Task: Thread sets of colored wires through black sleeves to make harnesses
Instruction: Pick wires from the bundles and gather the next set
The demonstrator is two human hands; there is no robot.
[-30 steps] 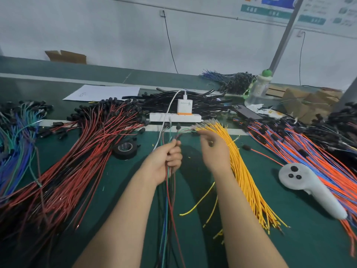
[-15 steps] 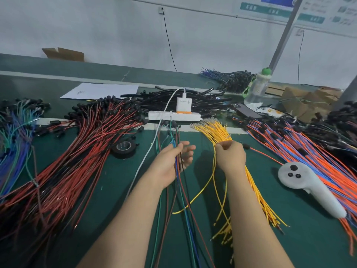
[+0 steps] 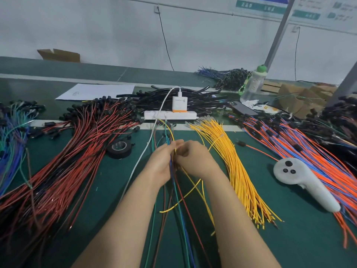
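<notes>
Over green table [image 3: 108,200] centre | left hand [image 3: 161,164] grips mixed coloured wire bundle [image 3: 175,187] | right hand [image 3: 196,161] pinches yellow wire [image 3: 170,208] beside it

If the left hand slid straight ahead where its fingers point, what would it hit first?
Likely the white power strip straight beyond the left hand, past the colored wires it holds; depth is hard to judge.
</notes>
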